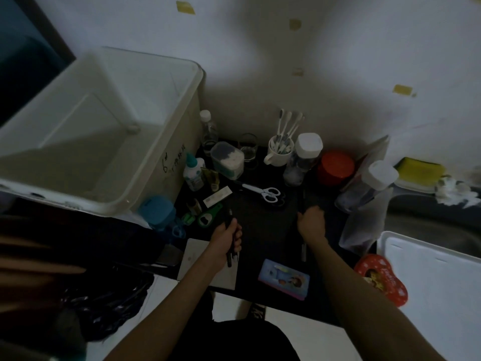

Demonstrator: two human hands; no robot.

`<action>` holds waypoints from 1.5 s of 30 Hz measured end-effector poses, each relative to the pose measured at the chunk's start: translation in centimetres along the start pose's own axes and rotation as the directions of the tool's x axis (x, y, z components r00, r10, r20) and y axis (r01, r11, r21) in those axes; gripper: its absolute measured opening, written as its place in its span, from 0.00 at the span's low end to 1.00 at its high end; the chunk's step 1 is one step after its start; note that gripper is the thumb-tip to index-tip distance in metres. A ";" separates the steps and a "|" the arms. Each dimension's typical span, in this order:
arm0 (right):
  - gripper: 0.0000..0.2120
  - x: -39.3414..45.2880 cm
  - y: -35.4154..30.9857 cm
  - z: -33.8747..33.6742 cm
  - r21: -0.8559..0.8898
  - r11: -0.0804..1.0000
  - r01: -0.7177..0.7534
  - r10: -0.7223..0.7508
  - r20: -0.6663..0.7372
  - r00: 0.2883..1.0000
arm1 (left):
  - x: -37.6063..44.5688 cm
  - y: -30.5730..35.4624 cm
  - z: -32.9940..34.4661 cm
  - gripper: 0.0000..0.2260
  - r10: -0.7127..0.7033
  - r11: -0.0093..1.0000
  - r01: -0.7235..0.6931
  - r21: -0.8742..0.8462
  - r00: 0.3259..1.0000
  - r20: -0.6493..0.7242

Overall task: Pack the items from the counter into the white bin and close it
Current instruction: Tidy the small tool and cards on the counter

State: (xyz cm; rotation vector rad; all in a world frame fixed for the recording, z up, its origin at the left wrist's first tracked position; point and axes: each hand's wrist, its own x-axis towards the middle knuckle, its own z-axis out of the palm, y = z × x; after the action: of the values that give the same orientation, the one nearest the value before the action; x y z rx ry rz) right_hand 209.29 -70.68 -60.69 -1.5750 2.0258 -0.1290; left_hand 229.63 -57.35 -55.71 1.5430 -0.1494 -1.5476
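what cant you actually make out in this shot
- Head view: what the right hand touches; the dark counter swallows it, and its fingers face away.
- The handwriting on the white bin: too small and dim.
- How many pens the left hand grips: dark on dark.
- The left edge: motion blur smears whatever is there.
- The bin lid: cut off by the right edge.

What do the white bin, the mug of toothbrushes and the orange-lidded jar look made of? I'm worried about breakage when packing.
White bin: plastic, probably; its walls look translucent and matte. Mug: likely glazed ceramic, opaque white with a thick handle. Orange-lidded jar: the lid looks like smooth plastic; the body is hidden.
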 end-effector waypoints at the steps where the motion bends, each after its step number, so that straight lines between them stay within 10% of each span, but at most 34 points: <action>1: 0.18 0.0 0.1 -0.1 -0.011 1.000 -0.002 0.002 0.015 1.000 | 0.0 0.0 -0.1 0.12 0.011 1.000 -0.011 0.020 1.000 0.005; 11: 0.11 -0.1 1.1 -2.8 -0.013 0.985 0.170 -0.168 0.079 0.983 | 1.0 2.4 1.4 0.13 0.155 0.919 -0.166 0.356 0.986 0.061; 23: 0.10 -5.8 -5.9 -7.8 0.132 0.748 0.651 -0.659 0.267 0.703 | 1.7 5.9 5.3 0.16 0.229 0.968 -0.244 0.067 0.958 0.172; 31: 0.11 -6.3 -3.9 -8.8 0.516 0.773 0.368 -0.438 0.016 0.899 | 1.3 6.5 4.4 0.09 0.219 0.940 -0.218 -0.263 0.975 -0.026; 35: 0.15 -8.2 -3.6 -7.6 0.761 0.643 0.093 -0.372 0.203 0.906 | 1.1 6.2 4.5 0.09 0.162 0.867 -0.105 -0.486 0.984 0.077; 39: 0.13 -8.8 -5.5 -6.5 0.880 0.473 -0.044 -0.385 0.252 0.888 | 0.7 5.9 5.0 0.09 0.178 0.920 -0.103 -0.378 0.970 0.168; 45: 0.08 -7.6 -6.0 -7.3 0.852 0.519 0.077 -0.388 0.154 0.909 | -0.2 5.8 4.0 0.11 0.072 0.981 -0.025 -0.194 0.968 0.242</action>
State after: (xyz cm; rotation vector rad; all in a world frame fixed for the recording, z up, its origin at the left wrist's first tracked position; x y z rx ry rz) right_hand 212.03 -67.47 -49.34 -1.0982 1.1371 -0.7743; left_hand 229.11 -62.54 -50.95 1.1865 -0.1744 -1.6614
